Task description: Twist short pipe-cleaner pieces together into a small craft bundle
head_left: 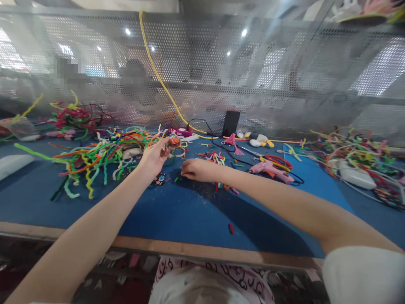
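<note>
My left hand (154, 157) reaches forward over the blue table (177, 211) and pinches a small orange pipe-cleaner piece (174, 141) at the edge of a heap of coloured pipe cleaners (98, 156). My right hand (196, 169) rests palm down on the table, fingers curled, beside a small cluster of short pipe-cleaner bits (217, 159). Whether it grips anything is hidden. A small dark round item (160, 179) lies under my left wrist.
A pink glue gun (272, 169) lies right of my right hand, with a red cord loop behind it. More pipe cleaners pile at the far right (357, 158) and far left (71, 116). A black phone (230, 123) leans on the perforated metal screen. A red scrap (231, 228) lies near the front edge.
</note>
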The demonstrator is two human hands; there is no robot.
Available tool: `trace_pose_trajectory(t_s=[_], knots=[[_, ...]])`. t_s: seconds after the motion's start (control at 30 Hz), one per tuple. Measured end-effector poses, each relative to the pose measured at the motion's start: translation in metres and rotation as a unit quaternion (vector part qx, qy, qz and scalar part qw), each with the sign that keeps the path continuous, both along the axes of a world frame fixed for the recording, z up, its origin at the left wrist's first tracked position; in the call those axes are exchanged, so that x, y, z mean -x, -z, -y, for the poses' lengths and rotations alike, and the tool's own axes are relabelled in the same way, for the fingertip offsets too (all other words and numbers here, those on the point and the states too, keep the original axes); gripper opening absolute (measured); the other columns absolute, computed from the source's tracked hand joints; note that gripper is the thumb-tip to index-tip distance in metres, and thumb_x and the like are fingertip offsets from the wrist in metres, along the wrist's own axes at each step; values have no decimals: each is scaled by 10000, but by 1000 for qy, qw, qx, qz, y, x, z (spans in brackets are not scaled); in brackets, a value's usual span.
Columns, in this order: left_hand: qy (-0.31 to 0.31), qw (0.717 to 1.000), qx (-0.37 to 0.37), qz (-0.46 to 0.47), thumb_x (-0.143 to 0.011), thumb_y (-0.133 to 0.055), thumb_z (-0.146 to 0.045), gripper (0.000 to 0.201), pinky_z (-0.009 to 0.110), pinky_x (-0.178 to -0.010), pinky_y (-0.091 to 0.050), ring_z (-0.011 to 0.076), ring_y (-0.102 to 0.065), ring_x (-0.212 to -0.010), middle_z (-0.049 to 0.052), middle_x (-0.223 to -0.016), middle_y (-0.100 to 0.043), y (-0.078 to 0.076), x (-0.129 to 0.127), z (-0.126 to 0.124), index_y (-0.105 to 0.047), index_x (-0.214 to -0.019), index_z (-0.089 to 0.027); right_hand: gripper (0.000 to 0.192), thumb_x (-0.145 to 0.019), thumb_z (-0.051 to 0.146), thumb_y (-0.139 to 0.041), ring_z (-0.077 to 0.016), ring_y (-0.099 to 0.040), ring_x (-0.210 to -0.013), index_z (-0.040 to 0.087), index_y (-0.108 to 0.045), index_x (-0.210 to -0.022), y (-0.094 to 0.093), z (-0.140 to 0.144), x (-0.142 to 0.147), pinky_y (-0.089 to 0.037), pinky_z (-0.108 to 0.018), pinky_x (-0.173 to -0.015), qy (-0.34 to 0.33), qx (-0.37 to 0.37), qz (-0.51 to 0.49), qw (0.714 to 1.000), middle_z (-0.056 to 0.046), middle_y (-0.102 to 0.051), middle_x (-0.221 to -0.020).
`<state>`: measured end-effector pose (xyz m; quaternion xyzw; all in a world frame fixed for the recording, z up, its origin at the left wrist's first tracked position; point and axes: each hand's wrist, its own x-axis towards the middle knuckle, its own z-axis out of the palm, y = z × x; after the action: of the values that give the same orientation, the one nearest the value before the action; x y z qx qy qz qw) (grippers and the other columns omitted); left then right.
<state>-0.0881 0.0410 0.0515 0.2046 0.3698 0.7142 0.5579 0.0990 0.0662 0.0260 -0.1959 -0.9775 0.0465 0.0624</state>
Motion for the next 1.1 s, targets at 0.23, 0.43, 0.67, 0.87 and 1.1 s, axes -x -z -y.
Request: trace_pose_trajectory(t_s=[0.23, 0.43, 0.67, 0.87, 1.1], knots=[[-11, 1000, 3, 20, -749, -824, -111, 204, 95, -498, -486, 26, -562, -487, -27, -611, -665, -4, 4, -5, -646, -659, -156, 255, -1004, 305, -560, -202, -698, -902, 127, -743, -1016, -10, -30, -33, -544, -371, -864, 172, -47, -5, 984, -85, -749, -982], [-7, 1000, 10, 8, -753, -814, -114, 188, 110, -481, -479, 42, -568, -482, -6, -606, -668, 4, 4, -6, -652, -660, -136, 376, -975, 379, -640, -235, -657, -1101, 170, -619, -1286, -6, -81, 9, -575, -458, -923, 212, -52, 11, 976, -105, -640, -1292], [-4, 1000, 9, 3, -717, -841, -116, 232, 127, -526, -502, 41, -553, -480, -20, -565, -625, 9, 2, -7, -634, -614, -140, 379, -976, 380, -638, -235, -658, -1096, 168, -616, -1289, -7, -84, -8, -575, -457, -921, 254, -56, 1, 965, -106, -641, -1287], [-5, 1000, 8, 3, -682, -878, -141, 238, 132, -516, -495, 54, -572, -506, -6, -595, -649, 5, 3, -6, -647, -625, -148, 347, -986, 376, -627, -206, -682, -1012, 161, -630, -1258, -23, -59, -49, -587, -426, -879, 266, -39, -5, 963, -86, -678, -1200], [-2, 1000, 0, -2, -710, -853, -120, 227, 127, -530, -504, 46, -561, -494, -28, -554, -617, 5, 1, -5, -646, -622, -147, 308, -967, 405, -646, -224, -667, -1089, 163, -687, -1152, -35, -33, -46, -543, -456, -969, 293, -31, 25, 955, -98, -692, -1217]])
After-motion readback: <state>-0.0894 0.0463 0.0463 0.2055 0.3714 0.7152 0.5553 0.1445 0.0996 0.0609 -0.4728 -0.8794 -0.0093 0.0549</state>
